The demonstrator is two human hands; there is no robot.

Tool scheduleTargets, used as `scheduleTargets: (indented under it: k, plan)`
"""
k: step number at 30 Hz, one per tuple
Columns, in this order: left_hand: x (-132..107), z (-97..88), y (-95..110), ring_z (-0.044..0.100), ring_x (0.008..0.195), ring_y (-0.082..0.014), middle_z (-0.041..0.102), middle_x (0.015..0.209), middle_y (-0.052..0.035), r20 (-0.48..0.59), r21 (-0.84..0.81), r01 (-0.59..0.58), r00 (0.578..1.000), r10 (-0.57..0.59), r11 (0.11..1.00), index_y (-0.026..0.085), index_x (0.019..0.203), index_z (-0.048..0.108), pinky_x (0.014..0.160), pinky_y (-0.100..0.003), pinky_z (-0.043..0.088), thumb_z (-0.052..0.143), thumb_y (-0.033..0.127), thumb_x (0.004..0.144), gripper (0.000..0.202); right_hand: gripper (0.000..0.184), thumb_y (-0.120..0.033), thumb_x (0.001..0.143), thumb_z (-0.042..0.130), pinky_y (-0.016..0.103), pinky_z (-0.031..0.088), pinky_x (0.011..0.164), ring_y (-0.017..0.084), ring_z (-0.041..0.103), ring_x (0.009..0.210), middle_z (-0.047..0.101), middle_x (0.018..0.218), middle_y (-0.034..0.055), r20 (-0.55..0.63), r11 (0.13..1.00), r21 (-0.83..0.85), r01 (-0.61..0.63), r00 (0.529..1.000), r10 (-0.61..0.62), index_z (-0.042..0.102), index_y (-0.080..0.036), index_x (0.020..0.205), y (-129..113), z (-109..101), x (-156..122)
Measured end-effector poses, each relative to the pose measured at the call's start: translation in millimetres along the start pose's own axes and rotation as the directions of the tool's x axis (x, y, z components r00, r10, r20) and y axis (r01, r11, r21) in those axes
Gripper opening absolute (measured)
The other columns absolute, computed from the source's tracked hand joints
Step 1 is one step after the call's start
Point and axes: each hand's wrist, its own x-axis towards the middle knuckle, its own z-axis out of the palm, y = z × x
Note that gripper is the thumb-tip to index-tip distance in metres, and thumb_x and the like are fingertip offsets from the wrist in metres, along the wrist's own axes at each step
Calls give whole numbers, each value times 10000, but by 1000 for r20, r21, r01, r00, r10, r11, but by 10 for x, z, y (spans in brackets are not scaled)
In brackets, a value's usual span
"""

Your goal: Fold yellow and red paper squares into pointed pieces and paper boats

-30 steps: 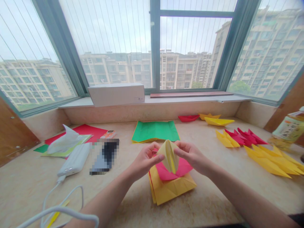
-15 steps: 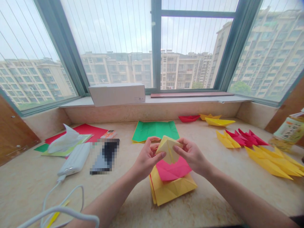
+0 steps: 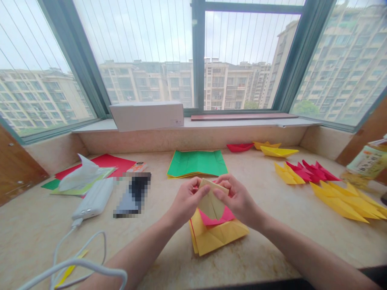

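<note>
Both my hands hold a folded yellow paper piece [image 3: 211,201] up over the counter. My left hand [image 3: 186,201] pinches its left side and my right hand [image 3: 238,199] pinches its right side, fingers closed on the paper. Directly beneath lies a stack of folded sheets [image 3: 216,235], a pink one on top of yellow ones. Behind the hands rests a flat green sheet [image 3: 198,163] on a few yellow sheets.
Finished folded paper shapes in yellow [image 3: 344,199] and red [image 3: 311,171] lie at the right, with more [image 3: 276,151] by the sill. A white power bank [image 3: 93,197] with cable, tissue [image 3: 77,177], red paper [image 3: 109,163], white box [image 3: 146,115] and bottle [image 3: 367,163] surround the marble counter [image 3: 272,249].
The yellow piece, spread open a second ago, has been pressed flatter between my hands, which moved closer together and slightly lower. The camera tilted a little.
</note>
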Motion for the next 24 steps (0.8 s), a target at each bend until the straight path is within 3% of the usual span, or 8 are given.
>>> scheduleTargets:
  k: [2, 4, 7, 10, 13, 17, 20, 24]
  plan:
    - [11, -21, 24, 606, 645, -122, 677, 776, -38, -45, -54, 40, 998, -42, 998, 122, 884, 627, 579, -207, 440, 740, 498, 782, 407, 206, -391, 991, 497, 289, 510, 689, 157, 620, 758, 654, 886, 20, 59, 979, -171, 107, 993, -98, 588, -238, 1095, 15, -48, -8]
    - [15, -48, 41, 635, 670, -138, 693, 822, -47, -71, -137, 86, 993, -96, 987, 129, 1080, 616, 595, -218, 468, 729, 474, 798, 459, 289, -397, 983, 514, 362, 512, 883, 209, 628, 1011, 652, 1134, 80, 191, 930, -275, 243, 962, -194, 595, -245, 1215, 34, -97, -10]
    - [1, -54, 36, 634, 616, -134, 686, 783, -17, -66, -164, 129, 988, -141, 978, 180, 1362, 452, 545, -205, 458, 716, 417, 820, 648, 384, -404, 920, 630, 418, 449, 1032, 268, 513, 1266, 457, 1448, 125, 307, 861, -350, 369, 914, -267, 600, -259, 1275, 64, -130, -3]
    - [-37, -1, 6, 603, 559, -121, 677, 797, -26, -35, -74, 153, 987, -156, 985, 187, 1375, 445, 488, -198, 452, 628, 471, 874, 605, 264, -348, 947, 602, 383, 477, 982, 241, 567, 1189, 548, 1346, 117, 294, 833, -373, 408, 904, -311, 652, -252, 1188, 72, -129, 18]
    - [-89, 56, 0, 664, 704, -187, 680, 937, -97, 65, 0, 150, 987, -150, 989, 163, 1273, 544, 507, -246, 517, 479, 603, 913, 573, 214, -325, 998, 508, 316, 504, 810, 192, 641, 902, 687, 970, 68, 220, 841, -406, 358, 931, -291, 682, -213, 1050, 48, -149, 44]
    - [-145, 60, 52, 650, 759, -213, 674, 944, -114, 222, 112, 65, 971, -89, 992, 147, 1142, 640, 497, -232, 491, 377, 669, 917, 627, 350, -408, 999, 482, 270, 426, 601, 157, 566, 637, 621, 678, 19, 51, 872, -462, 159, 987, -153, 670, -175, 818, 13, -183, 58]
    - [-162, 41, 92, 607, 722, -172, 672, 887, -62, 230, 288, -72, 973, 4, 955, 163, 1124, 649, 553, -221, 465, 568, 549, 885, 461, 336, -437, 977, 505, 256, 424, 585, 156, 574, 649, 644, 719, 25, 70, 941, -331, 66, 997, -45, 663, -168, 851, 6, -157, 45]
    - [-162, 53, 98, 592, 757, -170, 673, 881, -44, 217, 404, -156, 974, 72, 901, 148, 1078, 635, 651, -250, 462, 560, 461, 912, 362, 308, -458, 976, 495, 224, 429, 543, 137, 576, 646, 642, 791, 20, 137, 997, -48, -68, 988, 74, 615, -177, 1016, -3, -91, 25]
